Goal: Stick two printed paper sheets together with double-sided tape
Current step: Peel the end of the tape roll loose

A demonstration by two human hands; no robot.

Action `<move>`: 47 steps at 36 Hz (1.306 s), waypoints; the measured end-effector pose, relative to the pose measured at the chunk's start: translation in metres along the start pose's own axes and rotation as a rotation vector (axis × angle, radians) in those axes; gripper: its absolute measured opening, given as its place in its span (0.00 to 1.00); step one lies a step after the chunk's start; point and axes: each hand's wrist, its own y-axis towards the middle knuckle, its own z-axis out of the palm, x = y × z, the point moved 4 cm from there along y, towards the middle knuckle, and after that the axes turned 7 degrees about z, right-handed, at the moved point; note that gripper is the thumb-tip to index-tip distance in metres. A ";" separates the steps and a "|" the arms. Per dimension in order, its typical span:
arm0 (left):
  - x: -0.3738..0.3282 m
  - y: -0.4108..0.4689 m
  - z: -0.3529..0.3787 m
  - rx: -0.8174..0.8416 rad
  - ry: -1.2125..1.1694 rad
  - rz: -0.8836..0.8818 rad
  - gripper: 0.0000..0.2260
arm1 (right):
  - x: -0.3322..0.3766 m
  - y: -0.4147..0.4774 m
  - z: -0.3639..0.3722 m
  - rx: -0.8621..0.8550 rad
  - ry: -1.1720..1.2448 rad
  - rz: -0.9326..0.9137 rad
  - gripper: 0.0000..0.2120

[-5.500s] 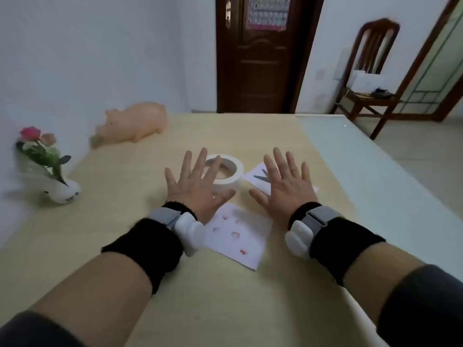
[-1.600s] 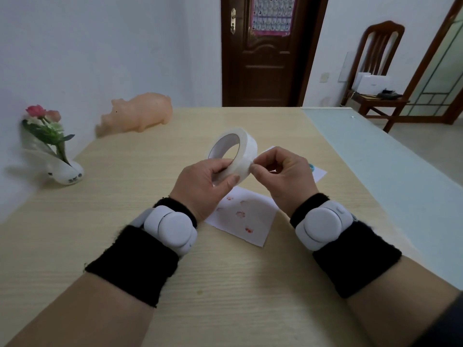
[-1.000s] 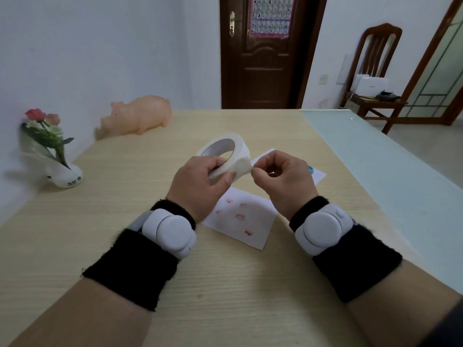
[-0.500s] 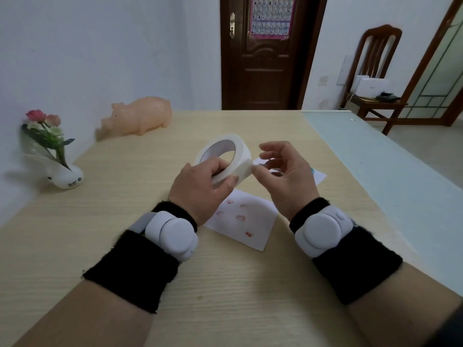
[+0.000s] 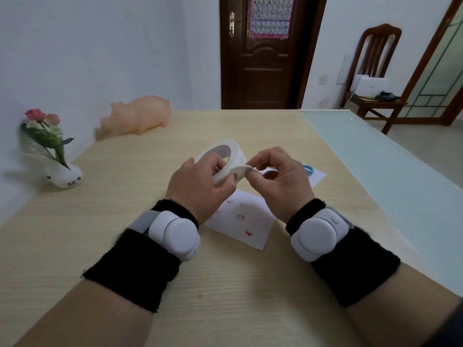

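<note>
Fingers (image 5: 216,163) of the left hand (image 5: 198,189) curled round the white, ring-shaped roll of double-sided tape (image 5: 234,156), thumb across its near rim. Roll held clear of the pale wooden table (image 5: 100,234), open core tilted up and away. At the roll's right flank, a short, creased loose end of tape (image 5: 241,169), lifted off. Pinched on that end, thumb and forefinger tips (image 5: 253,175) of the right hand (image 5: 281,182), other fingers curled loosely behind.

Hinges on this: loose end right of the roll, straight at the right fingertips, so right hand nearer, left merely anchoring. Probably wants a pull rightward, away from the roll, the strip's long axis then running left to right between the hands.

Below the roll, flat on the table, a white paper sheet with small red prints (image 5: 246,221), partly hidden behind the hands. Right of the roll, past the right hand, a second white paper sheet (image 5: 316,176) with a small blue ring (image 5: 310,169) on it.

Writing: far left of the roll, dark marks on a white flower vase (image 5: 64,175), too small to read. Beyond the roll, a pink-edged chart (image 5: 271,15) on the dark wooden door (image 5: 265,71), unreadable. Nothing legible on the roll.
</note>
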 end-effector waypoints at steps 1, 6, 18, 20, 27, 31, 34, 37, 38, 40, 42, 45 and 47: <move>0.000 0.000 -0.001 -0.009 0.000 -0.007 0.10 | 0.000 0.000 0.000 0.001 0.001 -0.001 0.15; -0.002 0.000 -0.007 -0.031 0.016 -0.017 0.12 | -0.003 0.001 -0.003 -0.027 0.084 0.049 0.19; -0.004 -0.001 -0.009 -0.021 -0.024 -0.020 0.12 | -0.016 0.005 -0.001 0.038 0.047 0.176 0.07; -0.003 0.000 -0.008 -0.007 -0.025 -0.020 0.11 | -0.016 0.005 -0.001 0.036 0.057 0.177 0.07; 0.000 0.000 -0.006 0.005 -0.029 -0.037 0.14 | -0.012 0.004 -0.002 0.048 0.122 0.158 0.11; 0.002 0.001 -0.006 0.003 -0.026 -0.042 0.17 | -0.012 0.004 -0.002 0.050 0.146 0.155 0.12; 0.001 0.001 -0.005 0.007 -0.019 -0.007 0.21 | -0.013 0.004 -0.002 0.045 0.148 0.152 0.12; 0.000 -0.001 -0.005 0.009 -0.039 0.060 0.24 | -0.014 0.004 -0.002 0.040 0.144 0.151 0.12; 0.001 -0.001 -0.005 0.008 -0.054 0.070 0.24 | -0.013 0.004 -0.002 0.036 0.136 0.150 0.12; 0.004 -0.001 -0.005 0.001 -0.077 0.080 0.23 | -0.012 0.004 -0.003 0.030 0.111 0.146 0.10; 0.006 -0.001 -0.005 -0.005 -0.092 0.076 0.23 | -0.012 0.004 -0.004 0.023 0.069 0.152 0.09; 0.008 -0.001 -0.004 -0.003 -0.094 0.071 0.24 | -0.016 0.008 -0.013 -0.042 -0.024 0.177 0.09; 0.010 -0.001 -0.003 -0.006 -0.103 0.068 0.24 | -0.019 0.014 -0.025 -0.124 -0.178 0.168 0.07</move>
